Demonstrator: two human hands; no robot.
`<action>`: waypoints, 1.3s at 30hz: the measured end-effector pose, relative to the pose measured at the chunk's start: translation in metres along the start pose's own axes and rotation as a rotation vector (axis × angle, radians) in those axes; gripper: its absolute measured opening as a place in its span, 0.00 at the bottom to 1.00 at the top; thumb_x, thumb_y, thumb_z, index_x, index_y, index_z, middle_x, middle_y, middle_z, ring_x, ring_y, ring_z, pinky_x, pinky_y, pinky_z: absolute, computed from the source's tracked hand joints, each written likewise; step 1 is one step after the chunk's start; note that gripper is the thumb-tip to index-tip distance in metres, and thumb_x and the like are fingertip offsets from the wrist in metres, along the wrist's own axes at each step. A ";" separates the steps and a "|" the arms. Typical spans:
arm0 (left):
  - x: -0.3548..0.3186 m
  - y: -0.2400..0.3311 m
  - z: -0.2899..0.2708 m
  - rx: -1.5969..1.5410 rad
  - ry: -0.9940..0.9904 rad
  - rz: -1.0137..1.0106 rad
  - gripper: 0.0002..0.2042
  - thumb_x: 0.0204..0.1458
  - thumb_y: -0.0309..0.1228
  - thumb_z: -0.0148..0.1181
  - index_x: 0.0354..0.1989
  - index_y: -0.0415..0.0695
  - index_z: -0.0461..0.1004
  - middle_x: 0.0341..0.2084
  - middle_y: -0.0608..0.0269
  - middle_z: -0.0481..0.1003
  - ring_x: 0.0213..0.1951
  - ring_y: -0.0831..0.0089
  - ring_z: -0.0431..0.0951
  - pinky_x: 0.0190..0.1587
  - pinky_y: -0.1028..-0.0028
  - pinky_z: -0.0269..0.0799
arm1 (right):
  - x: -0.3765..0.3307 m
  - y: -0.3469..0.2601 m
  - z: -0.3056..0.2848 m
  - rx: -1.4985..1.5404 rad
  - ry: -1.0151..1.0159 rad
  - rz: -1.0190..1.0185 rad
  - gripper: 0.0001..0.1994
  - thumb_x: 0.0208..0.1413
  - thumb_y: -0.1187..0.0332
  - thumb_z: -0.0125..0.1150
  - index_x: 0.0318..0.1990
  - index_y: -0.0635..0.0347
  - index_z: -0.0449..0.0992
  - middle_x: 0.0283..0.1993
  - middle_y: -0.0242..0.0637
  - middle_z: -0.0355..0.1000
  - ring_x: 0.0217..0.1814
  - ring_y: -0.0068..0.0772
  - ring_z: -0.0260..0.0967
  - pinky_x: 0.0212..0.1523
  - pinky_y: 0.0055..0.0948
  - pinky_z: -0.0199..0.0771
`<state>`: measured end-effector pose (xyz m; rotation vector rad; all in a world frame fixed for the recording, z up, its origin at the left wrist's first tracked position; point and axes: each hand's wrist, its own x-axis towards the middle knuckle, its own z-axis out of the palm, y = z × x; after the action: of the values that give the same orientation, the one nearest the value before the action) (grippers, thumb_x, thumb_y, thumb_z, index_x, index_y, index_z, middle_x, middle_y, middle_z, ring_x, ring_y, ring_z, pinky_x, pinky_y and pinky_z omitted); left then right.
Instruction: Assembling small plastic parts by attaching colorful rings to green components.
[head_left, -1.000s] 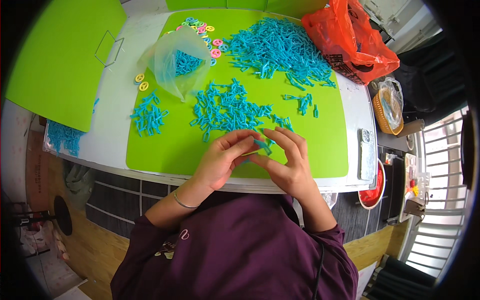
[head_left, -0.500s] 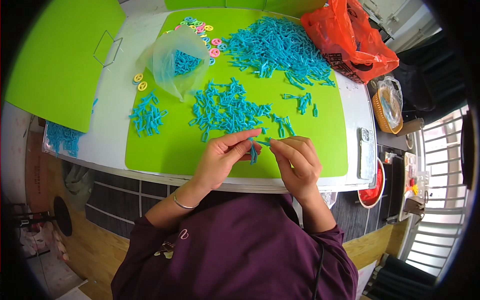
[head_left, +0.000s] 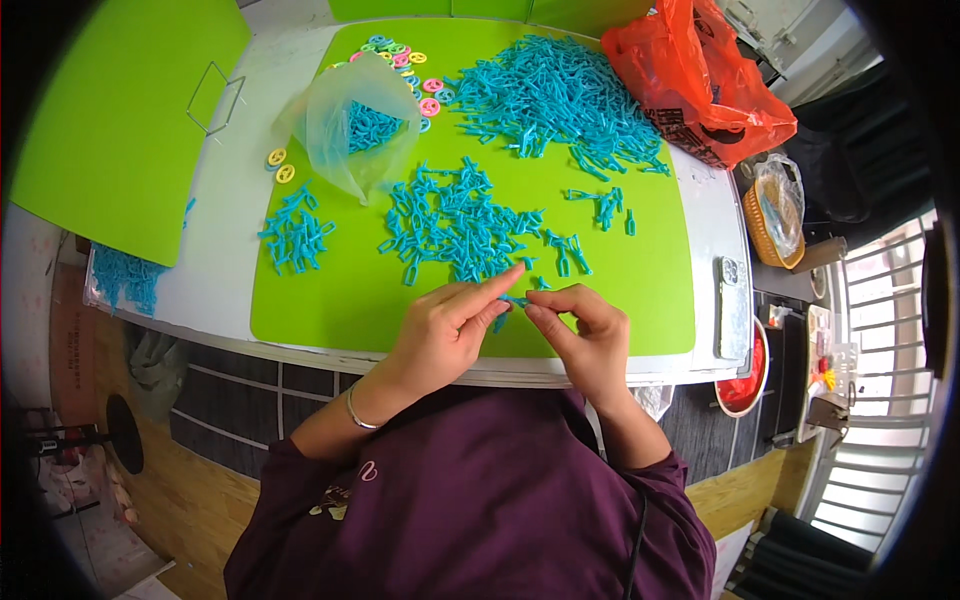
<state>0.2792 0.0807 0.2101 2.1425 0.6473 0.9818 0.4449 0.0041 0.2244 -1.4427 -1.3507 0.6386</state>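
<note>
Blue pc (head_left: 516,301) pinched, R hand (head_left: 588,337)

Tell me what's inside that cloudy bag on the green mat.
The bag holds a heap of blue pieces. Anything beneath them, or behind its cloudy left side, cannot be made out.

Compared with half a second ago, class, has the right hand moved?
Yes: the right hand has shifted slightly left, away from the phone, which lies still.
</note>
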 end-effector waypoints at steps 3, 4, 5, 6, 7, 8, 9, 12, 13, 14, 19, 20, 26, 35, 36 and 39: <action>0.000 0.010 -0.006 -0.247 -0.084 -0.190 0.25 0.52 0.21 0.54 0.60 0.42 0.59 0.27 0.60 0.77 0.28 0.77 0.74 0.33 0.79 0.70 | -0.003 0.007 0.002 0.053 0.005 0.034 0.08 0.44 0.80 0.62 0.35 0.62 0.78 0.28 0.38 0.72 0.31 0.34 0.70 0.34 0.24 0.70; -0.001 0.009 -0.007 -0.246 -0.082 -0.191 0.25 0.52 0.21 0.54 0.60 0.42 0.59 0.27 0.60 0.77 0.28 0.77 0.74 0.33 0.79 0.70 | -0.004 0.008 0.001 -0.207 0.006 -0.200 0.09 0.44 0.80 0.62 0.35 0.62 0.78 0.30 0.38 0.73 0.31 0.33 0.70 0.34 0.24 0.70; -0.003 0.005 -0.008 -0.500 -0.141 -0.306 0.27 0.53 0.22 0.54 0.62 0.44 0.54 0.27 0.61 0.76 0.28 0.79 0.74 0.33 0.79 0.70 | -0.005 0.011 0.001 -0.336 0.019 -0.441 0.10 0.43 0.82 0.61 0.36 0.64 0.77 0.32 0.38 0.73 0.32 0.33 0.70 0.33 0.26 0.70; -0.004 0.003 -0.009 -0.756 -0.200 -0.420 0.30 0.53 0.24 0.55 0.64 0.47 0.49 0.27 0.62 0.76 0.27 0.80 0.73 0.34 0.80 0.70 | -0.005 0.011 0.000 -0.335 0.018 -0.442 0.10 0.43 0.82 0.61 0.36 0.64 0.77 0.32 0.38 0.73 0.32 0.33 0.70 0.33 0.26 0.70; -0.003 0.002 -0.011 -0.756 -0.200 -0.420 0.30 0.53 0.24 0.55 0.64 0.47 0.49 0.27 0.62 0.76 0.27 0.80 0.73 0.34 0.80 0.70 | -0.004 0.010 0.001 -0.429 0.051 -0.624 0.11 0.42 0.83 0.61 0.36 0.64 0.77 0.32 0.38 0.72 0.32 0.34 0.69 0.32 0.27 0.70; -0.001 0.002 -0.013 -0.878 -0.254 -0.477 0.30 0.54 0.25 0.54 0.64 0.46 0.48 0.27 0.63 0.75 0.29 0.81 0.73 0.35 0.80 0.69 | -0.003 0.010 0.001 -0.522 0.085 -0.807 0.13 0.40 0.84 0.60 0.37 0.64 0.76 0.32 0.38 0.72 0.32 0.34 0.69 0.31 0.28 0.70; 0.000 0.002 -0.014 -1.000 -0.308 -0.534 0.30 0.55 0.25 0.54 0.65 0.45 0.47 0.27 0.64 0.75 0.30 0.82 0.72 0.36 0.81 0.69 | -0.005 0.008 0.000 -0.528 0.073 -0.827 0.13 0.40 0.85 0.60 0.36 0.65 0.76 0.32 0.38 0.72 0.32 0.35 0.69 0.31 0.29 0.70; -0.005 0.004 -0.003 -0.850 -0.185 -0.468 0.30 0.54 0.24 0.53 0.65 0.42 0.47 0.28 0.62 0.76 0.32 0.79 0.74 0.38 0.80 0.69 | -0.007 0.011 0.006 -0.385 0.098 -0.564 0.11 0.38 0.84 0.63 0.33 0.64 0.77 0.30 0.39 0.73 0.32 0.37 0.71 0.34 0.26 0.71; -0.005 0.003 -0.001 -0.850 -0.184 -0.468 0.30 0.54 0.24 0.53 0.65 0.42 0.47 0.28 0.62 0.76 0.32 0.79 0.74 0.38 0.80 0.69 | -0.008 0.009 0.003 -0.277 0.028 -0.356 0.07 0.44 0.81 0.62 0.33 0.65 0.75 0.31 0.39 0.74 0.32 0.32 0.72 0.36 0.23 0.72; -0.006 0.001 0.001 -1.000 -0.191 -0.515 0.27 0.54 0.24 0.54 0.62 0.42 0.53 0.29 0.61 0.76 0.32 0.78 0.74 0.39 0.79 0.70 | -0.010 0.009 0.004 -0.277 0.027 -0.357 0.07 0.44 0.81 0.62 0.33 0.65 0.75 0.31 0.39 0.74 0.32 0.32 0.72 0.36 0.23 0.72; -0.015 -0.010 0.012 -1.454 -0.117 -0.671 0.14 0.52 0.25 0.57 0.48 0.39 0.70 0.29 0.60 0.76 0.34 0.74 0.76 0.39 0.76 0.72 | -0.008 0.005 0.004 0.573 -0.114 0.280 0.05 0.52 0.76 0.60 0.36 0.67 0.73 0.32 0.36 0.75 0.34 0.20 0.71 0.39 0.20 0.71; -0.016 -0.014 0.011 -1.350 -0.071 -0.579 0.11 0.52 0.25 0.57 0.45 0.39 0.72 0.30 0.60 0.76 0.34 0.74 0.76 0.39 0.75 0.73 | -0.006 0.004 0.002 0.566 -0.186 0.304 0.06 0.52 0.75 0.60 0.38 0.66 0.74 0.34 0.37 0.75 0.36 0.20 0.71 0.39 0.20 0.71; -0.015 -0.023 -0.012 -1.298 0.052 -0.494 0.10 0.51 0.25 0.58 0.42 0.39 0.74 0.32 0.59 0.76 0.33 0.71 0.77 0.38 0.75 0.75 | 0.058 0.010 -0.029 -0.567 -0.171 -0.445 0.08 0.47 0.78 0.59 0.37 0.63 0.76 0.32 0.37 0.74 0.35 0.34 0.71 0.38 0.29 0.71; 0.011 -0.017 -0.046 -0.947 0.045 -0.550 0.10 0.52 0.22 0.56 0.43 0.37 0.73 0.36 0.60 0.76 0.35 0.74 0.77 0.39 0.77 0.75 | 0.135 0.032 -0.027 -0.652 -0.600 -0.598 0.09 0.44 0.74 0.59 0.36 0.55 0.77 0.36 0.37 0.71 0.42 0.41 0.67 0.43 0.36 0.70; 0.020 -0.017 -0.052 -0.902 0.059 -0.541 0.11 0.52 0.22 0.56 0.44 0.36 0.73 0.36 0.59 0.76 0.35 0.75 0.77 0.39 0.77 0.75 | 0.136 0.029 -0.026 -0.657 -0.647 -0.544 0.09 0.44 0.72 0.60 0.36 0.56 0.77 0.36 0.38 0.71 0.43 0.42 0.67 0.43 0.37 0.69; 0.051 -0.016 -0.058 -0.864 -0.006 -0.510 0.11 0.52 0.22 0.56 0.43 0.36 0.73 0.34 0.61 0.76 0.34 0.77 0.77 0.39 0.79 0.74 | 0.134 0.022 -0.022 -0.781 -0.678 -0.444 0.09 0.43 0.71 0.61 0.35 0.57 0.76 0.36 0.39 0.71 0.42 0.44 0.68 0.43 0.38 0.69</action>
<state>0.2610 0.1469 0.2497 1.1451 0.5768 0.7652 0.5045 0.1258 0.2463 -1.4661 -2.5700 0.3045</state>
